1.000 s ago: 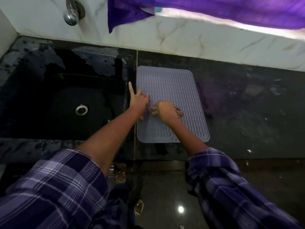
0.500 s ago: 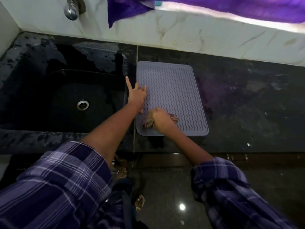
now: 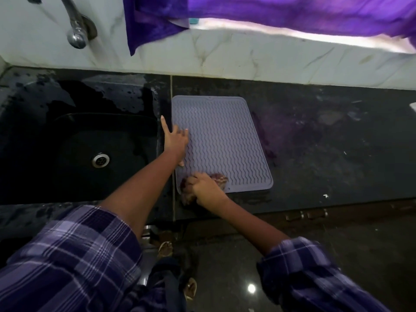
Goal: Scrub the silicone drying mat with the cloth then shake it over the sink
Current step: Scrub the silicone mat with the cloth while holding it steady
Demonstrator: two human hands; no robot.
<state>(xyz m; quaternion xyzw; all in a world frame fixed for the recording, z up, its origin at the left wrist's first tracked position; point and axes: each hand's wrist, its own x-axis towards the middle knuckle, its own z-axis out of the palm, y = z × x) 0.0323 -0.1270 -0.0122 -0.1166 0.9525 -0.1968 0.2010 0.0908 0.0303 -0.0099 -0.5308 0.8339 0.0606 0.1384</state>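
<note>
surface: dark stone counter (image 3: 326,154), centre band of the frame; pale marble backsplash above it, purple fabric (image 3: 292,12) hanging across the top.
mat: grey silicone drying mat (image 3: 225,136) lies flat on the counter at frame centre, its left edge just beside the sink (image 3: 67,143).
handling: judging by the wavy ribs and thin rim, light and floppy, likely slick if wet; it will sag when lifted. Best grip looks like two corners or one short edge, pinched, so it hangs for the shake.
cloth: brownish cloth (image 3: 219,178) bunched at the mat's lower left corner, partly off the near edge.
right hand: right hand (image 3: 206,188) curled closed over the cloth, pressing down.
left hand: left hand (image 3: 175,140) flat on the mat's left edge, fingers spread wide, index pointing up-frame; holds nothing, pins the mat.
sink side: drain (image 3: 100,160) centre left, tap (image 3: 77,30) upper left.
hidden: most of the cloth sits under the right hand; mat's near left corner covered. Whether the mat is wet or soiled is hard to tell. White object at right frame edge is cut off, unidentifiable.
</note>
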